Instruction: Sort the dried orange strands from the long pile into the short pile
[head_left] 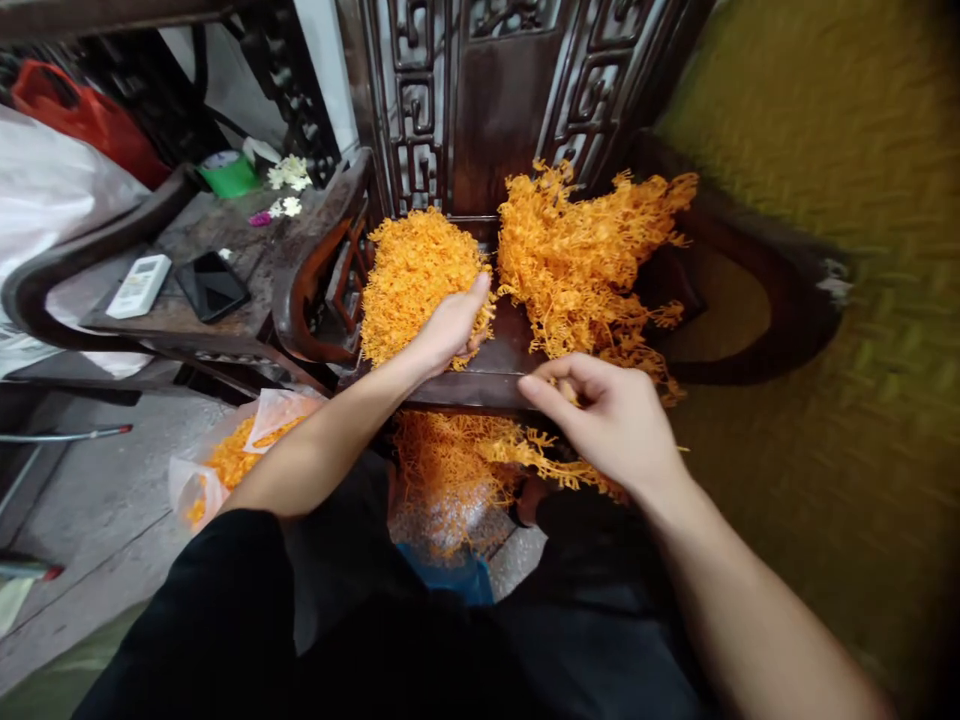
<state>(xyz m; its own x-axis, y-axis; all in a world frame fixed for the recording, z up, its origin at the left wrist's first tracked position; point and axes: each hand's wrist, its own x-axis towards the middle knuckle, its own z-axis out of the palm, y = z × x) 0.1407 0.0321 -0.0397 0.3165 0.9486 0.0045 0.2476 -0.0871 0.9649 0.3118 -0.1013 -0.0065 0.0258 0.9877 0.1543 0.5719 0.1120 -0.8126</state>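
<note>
On the dark wooden chair seat [506, 345] lie two heaps of orange plant material. The left heap [420, 275] is rounded and finely clustered; the right heap [577, 260] is looser, made of branching sprigs. My left hand [456, 328] rests against the right side of the left heap, thumb up and fingers curled in; what they hold is hidden. At the seat's front edge, below the right heap, my right hand [607, 405] is closed in a pinch. A bit of orange sprig shows between its fingers. Thin orange stems [457, 460] hang below the seat edge.
A blue bag [454, 572] stands between the legs. At lower left is a clear plastic bag [240, 455] of orange bits. The side table [251, 250] holds a phone [212, 287], a white remote [140, 286], green tape [229, 175] and white flowers [289, 175]. Curved armrests flank the seat.
</note>
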